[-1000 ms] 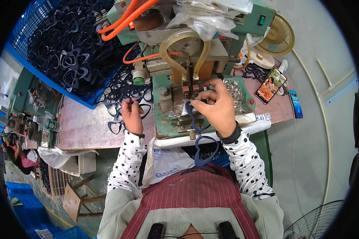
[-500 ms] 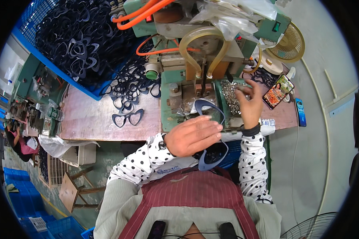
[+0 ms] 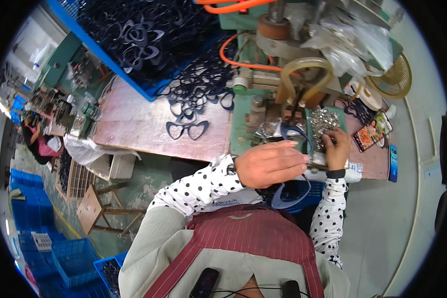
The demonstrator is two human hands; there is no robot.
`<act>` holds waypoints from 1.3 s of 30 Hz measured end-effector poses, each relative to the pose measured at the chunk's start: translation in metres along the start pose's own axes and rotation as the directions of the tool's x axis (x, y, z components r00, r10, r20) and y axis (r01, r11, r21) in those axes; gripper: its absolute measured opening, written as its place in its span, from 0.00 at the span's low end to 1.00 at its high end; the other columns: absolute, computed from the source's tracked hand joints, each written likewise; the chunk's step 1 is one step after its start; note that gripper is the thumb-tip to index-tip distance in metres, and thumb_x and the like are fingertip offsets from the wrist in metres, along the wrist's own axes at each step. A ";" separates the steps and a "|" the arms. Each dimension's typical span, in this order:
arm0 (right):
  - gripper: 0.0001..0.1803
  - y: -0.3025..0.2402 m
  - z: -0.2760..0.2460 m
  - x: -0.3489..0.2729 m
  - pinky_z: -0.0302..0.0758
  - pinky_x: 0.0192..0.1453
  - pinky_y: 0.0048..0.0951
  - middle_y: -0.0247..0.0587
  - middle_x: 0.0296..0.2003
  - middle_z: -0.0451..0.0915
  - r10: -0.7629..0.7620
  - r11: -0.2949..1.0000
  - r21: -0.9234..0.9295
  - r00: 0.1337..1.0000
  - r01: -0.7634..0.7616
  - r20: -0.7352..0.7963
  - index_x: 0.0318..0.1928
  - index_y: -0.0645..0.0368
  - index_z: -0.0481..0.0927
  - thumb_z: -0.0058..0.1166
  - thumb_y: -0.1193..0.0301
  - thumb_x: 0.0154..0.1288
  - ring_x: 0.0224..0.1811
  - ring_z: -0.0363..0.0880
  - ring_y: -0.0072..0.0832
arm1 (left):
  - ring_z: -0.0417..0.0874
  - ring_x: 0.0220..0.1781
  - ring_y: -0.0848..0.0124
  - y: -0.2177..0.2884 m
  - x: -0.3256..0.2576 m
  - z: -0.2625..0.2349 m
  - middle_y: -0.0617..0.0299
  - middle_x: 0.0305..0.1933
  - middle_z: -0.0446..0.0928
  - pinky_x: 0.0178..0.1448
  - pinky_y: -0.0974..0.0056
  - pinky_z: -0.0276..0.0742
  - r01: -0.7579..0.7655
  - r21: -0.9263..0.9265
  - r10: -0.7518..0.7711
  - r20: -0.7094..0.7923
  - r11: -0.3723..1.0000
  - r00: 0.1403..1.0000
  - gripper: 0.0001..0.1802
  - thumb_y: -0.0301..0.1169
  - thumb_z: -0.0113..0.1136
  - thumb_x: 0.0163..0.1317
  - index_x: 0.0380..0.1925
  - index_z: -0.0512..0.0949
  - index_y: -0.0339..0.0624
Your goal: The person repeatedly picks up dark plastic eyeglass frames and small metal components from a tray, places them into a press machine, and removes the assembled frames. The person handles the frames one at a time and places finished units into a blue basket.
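Note:
My left hand (image 3: 270, 164) is closed on a dark blue glasses frame (image 3: 289, 198), fingers stretched across its middle. One rim sticks out below the hand; the other reaches up to the tool head of a green bench machine (image 3: 244, 119). My right hand (image 3: 337, 146) dips into a tray of small shiny metal parts (image 3: 323, 119) right of the tool head. Its thumb and fingertips come together among the parts, and whatever they pinch is too small to make out. Another glasses frame (image 3: 187, 130) lies alone on the pinkish table, left of the machine.
A blue crate (image 3: 126, 74) heaped with dark frames stands at the back left, with more frames (image 3: 193, 89) spilling beside it. A phone (image 3: 372, 131) and a blue object (image 3: 393, 163) lie right of the tray. A wooden stool (image 3: 92, 208) stands lower left; another person (image 3: 37, 141) sits far left.
My right hand has come down from above the tray into the metal parts, its fingers closing. The left hand still holds the glasses frame at the machine. The whole view has shifted.

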State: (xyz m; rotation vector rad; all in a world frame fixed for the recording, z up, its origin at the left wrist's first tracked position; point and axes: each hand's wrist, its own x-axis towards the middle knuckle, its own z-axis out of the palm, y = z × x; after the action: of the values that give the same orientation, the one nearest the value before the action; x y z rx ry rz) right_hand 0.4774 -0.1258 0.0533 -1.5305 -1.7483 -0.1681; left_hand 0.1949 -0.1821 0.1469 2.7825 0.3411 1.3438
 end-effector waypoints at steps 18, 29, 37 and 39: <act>0.04 -0.016 0.001 0.000 0.65 0.47 0.40 0.38 0.26 0.78 0.223 0.971 0.122 0.966 -0.208 -0.129 0.35 0.53 0.82 0.59 0.70 0.58 0.37 0.75 0.38 | 0.77 0.41 0.45 -0.085 -0.280 -0.073 0.46 0.35 0.76 0.46 0.45 0.73 0.847 0.483 -0.901 -0.434 -0.223 0.010 0.31 0.60 0.62 0.56 0.24 0.84 0.37; 0.04 -0.047 -0.013 0.015 0.70 0.46 0.34 0.37 0.32 0.84 0.235 0.953 0.226 0.963 -0.201 -0.135 0.32 0.54 0.86 0.63 0.72 0.54 0.36 0.77 0.34 | 0.71 0.55 0.50 -0.062 -0.233 -0.041 0.57 0.50 0.74 0.53 0.42 0.68 0.819 0.536 -0.862 -0.495 -0.206 0.107 0.20 0.54 0.68 0.50 0.25 0.81 0.51; 0.09 -0.112 -0.043 0.035 0.72 0.37 0.21 0.35 0.31 0.82 0.158 0.691 0.692 0.978 -0.208 0.136 0.37 0.60 0.86 0.62 0.77 0.53 0.32 0.76 0.21 | 0.72 0.56 0.50 -0.067 -0.208 -0.040 0.58 0.51 0.75 0.52 0.43 0.71 0.736 0.595 -0.876 -0.483 -0.322 0.007 0.24 0.58 0.65 0.48 0.25 0.83 0.48; 0.08 -0.130 -0.055 0.036 0.71 0.37 0.21 0.35 0.32 0.82 0.122 0.702 0.682 0.978 -0.204 0.167 0.36 0.60 0.85 0.62 0.77 0.54 0.33 0.76 0.19 | 0.71 0.57 0.50 -0.072 -0.209 -0.052 0.58 0.51 0.75 0.53 0.43 0.71 0.752 0.586 -0.913 -0.405 -0.303 -0.052 0.22 0.56 0.66 0.47 0.26 0.84 0.48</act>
State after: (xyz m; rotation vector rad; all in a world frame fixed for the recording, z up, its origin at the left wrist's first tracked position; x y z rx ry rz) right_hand 0.3890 -0.1625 0.1634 -1.1132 -1.4812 0.6273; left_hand 0.0156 -0.1588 0.0095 1.5513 2.7131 0.3173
